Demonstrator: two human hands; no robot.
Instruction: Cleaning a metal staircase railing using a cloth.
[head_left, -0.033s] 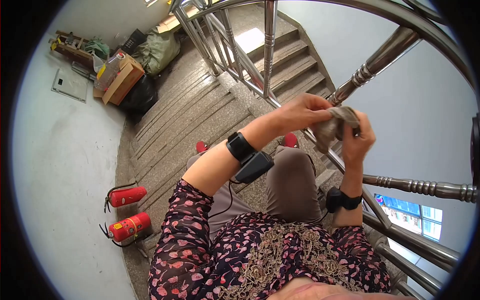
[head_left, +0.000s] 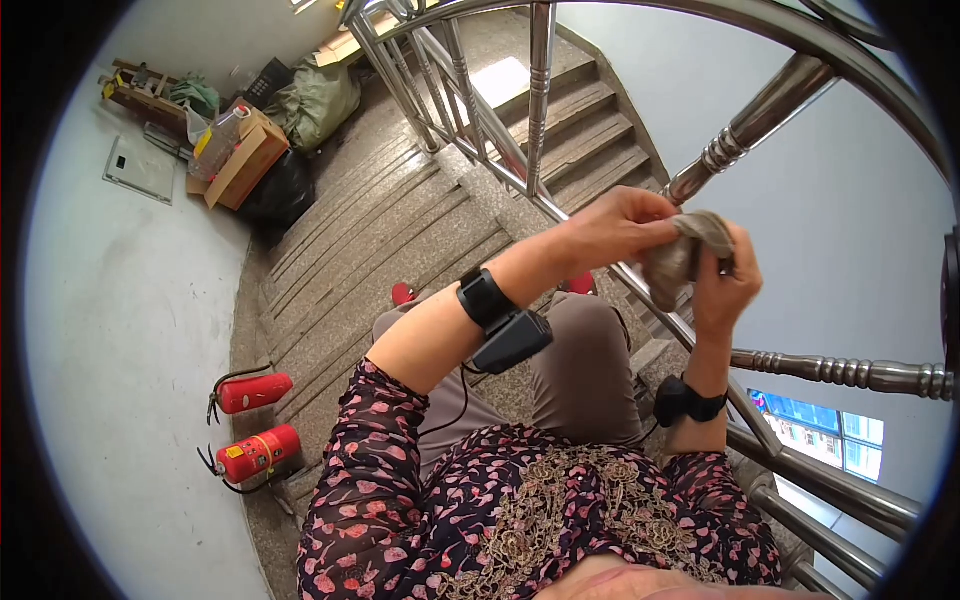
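Note:
A grey-brown cloth (head_left: 668,272) is bunched up between my two hands, its loose part hanging down. Coming in from the left, my left hand (head_left: 622,230) pinches the cloth's upper edge. My right hand (head_left: 730,285) grips its right side, fingers curled into the folds. Just beyond the hands, a shiny metal baluster (head_left: 775,105) with ringed mouldings slants up to the curved handrail (head_left: 690,8). Whether the cloth touches the baluster's lower end, I cannot tell. Both forearms wear black straps, and a black box (head_left: 512,342) hangs from the left one.
Stone stairs (head_left: 400,225) run down ahead, turning beyond the railing. Two red fire extinguishers (head_left: 262,452) stand by the left wall. Farther down are a cardboard box (head_left: 245,175), a black bag (head_left: 280,195) and a green sack (head_left: 315,105). Another ringed baluster (head_left: 850,373) lies right of my right wrist.
Both hands have shifted slightly to the right, carrying the cloth with them. The grip on it looks the same.

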